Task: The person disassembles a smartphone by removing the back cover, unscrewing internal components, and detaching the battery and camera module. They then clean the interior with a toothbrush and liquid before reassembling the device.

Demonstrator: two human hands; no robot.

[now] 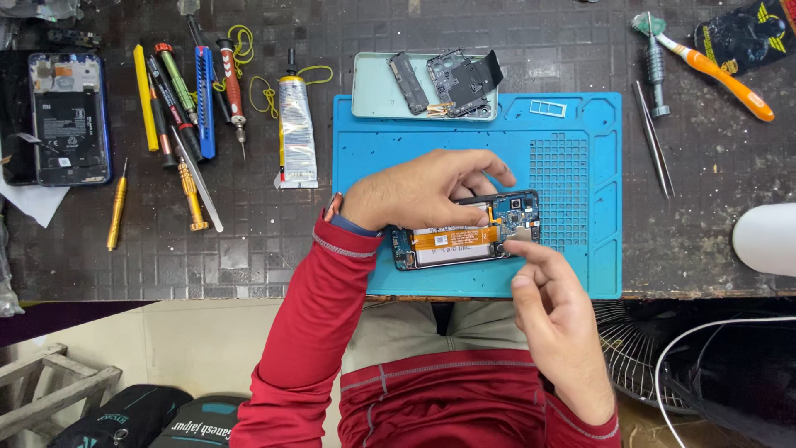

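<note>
Left hand (419,189) arches over the opened smartphone (464,232), fingers curled and pressing on its upper edge, while the right hand (551,311) comes from below with thumb and forefinger pinched against the phone's lower right corner. Back cover off, the phone shows a white battery crossed by an orange flex ribbon and a blue circuit board at its right end; it lies on the blue repair mat (580,166) at the desk's near edge. Left of the mat lies a white glue tube (296,133) with a black nozzle.
</note>
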